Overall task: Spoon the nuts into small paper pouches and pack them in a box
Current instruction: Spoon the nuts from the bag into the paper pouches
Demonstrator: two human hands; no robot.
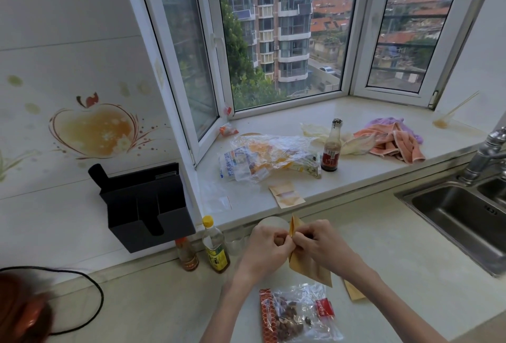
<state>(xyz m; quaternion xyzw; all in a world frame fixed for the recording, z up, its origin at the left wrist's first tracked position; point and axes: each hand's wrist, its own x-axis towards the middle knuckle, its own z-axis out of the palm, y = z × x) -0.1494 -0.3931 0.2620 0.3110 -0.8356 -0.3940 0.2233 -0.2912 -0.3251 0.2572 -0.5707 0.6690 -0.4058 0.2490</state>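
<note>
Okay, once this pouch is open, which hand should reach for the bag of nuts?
Probably the left hand: the nut bag lies below it, while the right hand covers more of the pouch.

Three kraft paper pouches show, one held (309, 268), one on the sill (286, 194) and one on the worktop (354, 291), plus three bottles, dark-sauce (331, 151), yellow-capped (215, 248) and red-capped (186, 254), one bag of nuts (297, 314) and two hands, left (267, 247) and right (319, 244).

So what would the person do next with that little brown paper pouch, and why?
Probably pull its mouth open. Both hands, left hand and right hand, pinch the top edge of the flat brown paper pouch, and the clear plastic bag of nuts lies just below, not yet spooned.
</note>
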